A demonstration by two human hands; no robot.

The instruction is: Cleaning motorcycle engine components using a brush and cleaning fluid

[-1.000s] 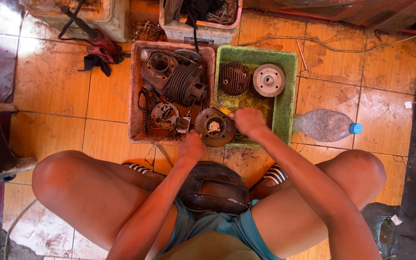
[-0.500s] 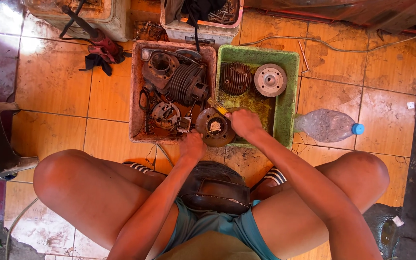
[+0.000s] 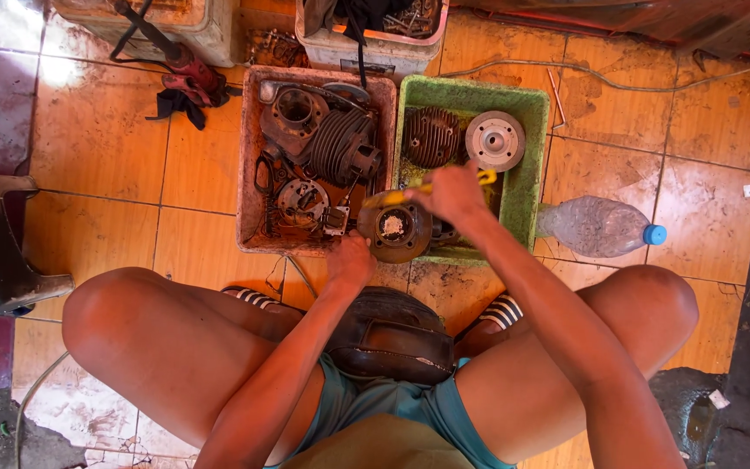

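Teal shorts (image 3: 366,401), seemingly striped sandals (image 3: 503,311).

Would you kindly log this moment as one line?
left hand: steadies round metal part | right hand: holds yellow tool | green tray behind

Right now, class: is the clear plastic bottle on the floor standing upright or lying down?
Lying down. The plastic bottle rests on its side on the tiles, blue cap pointing sideways, beside the green tray.

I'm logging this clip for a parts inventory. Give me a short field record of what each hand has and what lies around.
left hand: steadies round metal engine part
right hand: grip on yellow-handled tool, over the part
red tray: finned cylinder, small parts
green tray: finned head, round disc
floor: plastic bottle lying right of green tray
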